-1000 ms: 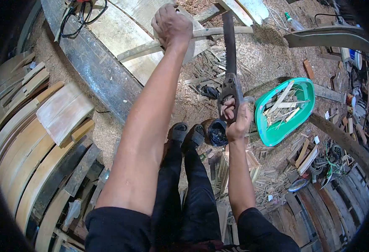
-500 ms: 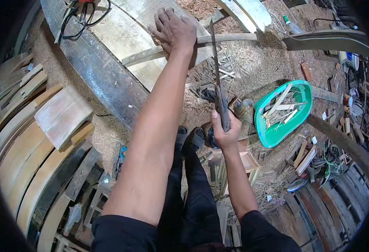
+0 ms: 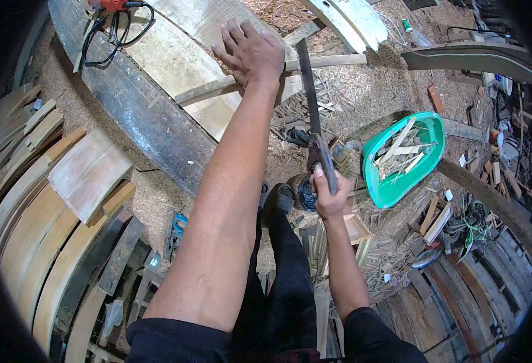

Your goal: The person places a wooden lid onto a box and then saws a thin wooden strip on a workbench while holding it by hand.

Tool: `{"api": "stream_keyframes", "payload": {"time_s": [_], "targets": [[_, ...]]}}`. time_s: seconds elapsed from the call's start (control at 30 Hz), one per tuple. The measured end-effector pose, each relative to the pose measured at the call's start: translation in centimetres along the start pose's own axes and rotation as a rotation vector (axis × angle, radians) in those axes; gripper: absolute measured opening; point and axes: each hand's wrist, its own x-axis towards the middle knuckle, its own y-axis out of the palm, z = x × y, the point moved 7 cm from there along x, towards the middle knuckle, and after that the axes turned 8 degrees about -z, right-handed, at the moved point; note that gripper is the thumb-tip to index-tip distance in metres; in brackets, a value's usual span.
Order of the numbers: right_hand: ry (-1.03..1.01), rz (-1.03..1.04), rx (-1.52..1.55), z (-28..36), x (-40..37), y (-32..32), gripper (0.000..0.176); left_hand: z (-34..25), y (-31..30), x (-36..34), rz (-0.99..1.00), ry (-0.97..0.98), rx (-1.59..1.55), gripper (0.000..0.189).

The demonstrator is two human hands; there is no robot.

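Observation:
My left hand (image 3: pixel 254 55) lies with fingers spread, pressing down over a narrow wooden strip (image 3: pixel 202 91). The strip lies across pale boards (image 3: pixel 175 57) of a workbench, its right end (image 3: pixel 338 60) jutting past the board's edge. My right hand (image 3: pixel 331 195) is closed around the handle of a handsaw (image 3: pixel 311 103). The saw's blade points away from me and its far part meets the strip just right of my left hand; whether the teeth are in a cut cannot be made out.
A green tub (image 3: pixel 375 187) holding wood offcuts stands on the right. A red power tool (image 3: pixel 107 5) with a black cord rests at the bench's upper left. Stacked planks (image 3: pixel 54 236) fill the left side. Wood scraps and shavings cover the floor, and a plastic bottle (image 3: pixel 417 37) lies upper right.
The saw has tilted so more of its blade's flat side shows, and my right hand has shifted slightly downward. My left hand stays on the strip. The whole view has shifted a little.

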Motion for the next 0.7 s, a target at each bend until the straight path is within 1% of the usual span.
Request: {"api": "stream_keyframes", "payload": {"time_s": [0.07, 0.1, 0.23, 0.33, 0.4, 0.47, 0.53, 0.6, 0.63, 0.7], "targets": [[-0.044, -0.012, -0.049, 0.9, 0.3, 0.6, 0.034, 0.0, -0.1, 0.0, -0.013, -0.001, -0.006, 0.049], [-0.017, -0.011, -0.020, 0.9, 0.9, 1.2, 0.035, 0.0, -0.2, 0.0, -0.020, -0.001, -0.006, 0.048], [-0.150, -0.008, -0.115, 1.9, 3.6, 2.7, 0.037, -0.2, -0.2, 0.3, -0.003, -0.029, -0.018, 0.048], [-0.180, 0.009, -0.159, 2.4, 3.3, 2.1, 0.036, 0.0, -0.1, -0.1, -0.003, -0.029, -0.007, 0.049], [-0.255, -0.004, -0.254, 2.5, 0.7, 0.4, 0.034, 0.1, 0.2, 0.0, -0.041, -0.013, -0.011, 0.048], [-0.227, -0.079, -0.222, 2.2, -1.2, -1.0, 0.032, 0.1, 0.2, 0.3, -0.047, -0.018, -0.004, 0.046], [-0.242, -0.052, -0.173, 0.8, -0.1, -1.2, 0.032, 0.0, 0.1, 0.1, -0.051, -0.018, 0.001, 0.045], [-0.186, -0.078, -0.167, -0.6, 1.7, -0.9, 0.032, 0.2, 0.2, 0.7, -0.081, -0.023, 0.010, 0.042], [-0.200, -0.076, -0.151, -0.8, 2.5, -0.5, 0.031, 0.0, 0.3, 1.2, -0.088, -0.022, 0.017, 0.042], [-0.245, 0.009, -0.194, -0.8, 3.3, -0.6, 0.030, 0.3, 0.6, 1.2, -0.078, -0.029, 0.048, 0.040]]}}
